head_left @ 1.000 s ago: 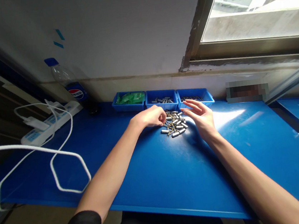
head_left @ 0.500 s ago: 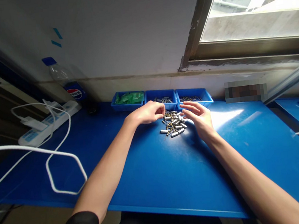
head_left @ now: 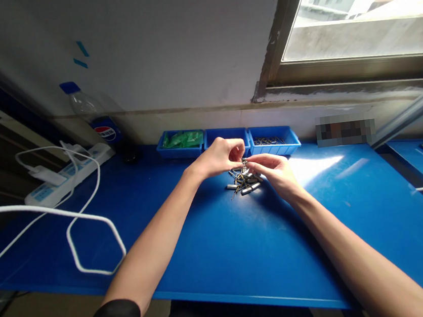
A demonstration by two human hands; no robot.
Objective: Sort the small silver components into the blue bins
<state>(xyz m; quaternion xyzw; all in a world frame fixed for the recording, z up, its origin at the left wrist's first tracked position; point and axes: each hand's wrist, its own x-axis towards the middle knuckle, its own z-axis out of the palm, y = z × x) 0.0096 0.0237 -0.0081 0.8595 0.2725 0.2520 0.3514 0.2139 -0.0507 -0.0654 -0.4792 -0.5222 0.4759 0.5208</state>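
Note:
A small heap of silvery metal cylinders and thin brass-coloured and dark pins (head_left: 250, 188) lies on the blue table (head_left: 222, 249). Over its far left side, my left hand (head_left: 222, 156) has thumb and index finger curled together in a pinch. My right hand (head_left: 276, 170) comes in from the right, its thumb and fingers closed to a point. The fingertips of both hands nearly meet above the heap. Whatever sits between them is too small and too covered to make out. Part of the heap is hidden by my fingers.
Behind the hands stand three blue bins: one with green packets (head_left: 182, 139), a middle bin (head_left: 214, 136) mostly covered by my left hand, and one with dark thin pins (head_left: 268, 141). At left are a cola bottle (head_left: 104, 127), a power strip (head_left: 49, 189) and looped white cables (head_left: 88, 215).
My left hand has moved right, over the heap. My right hand has closed its spread fingers and shifted left, bringing the fingertips of both hands together.

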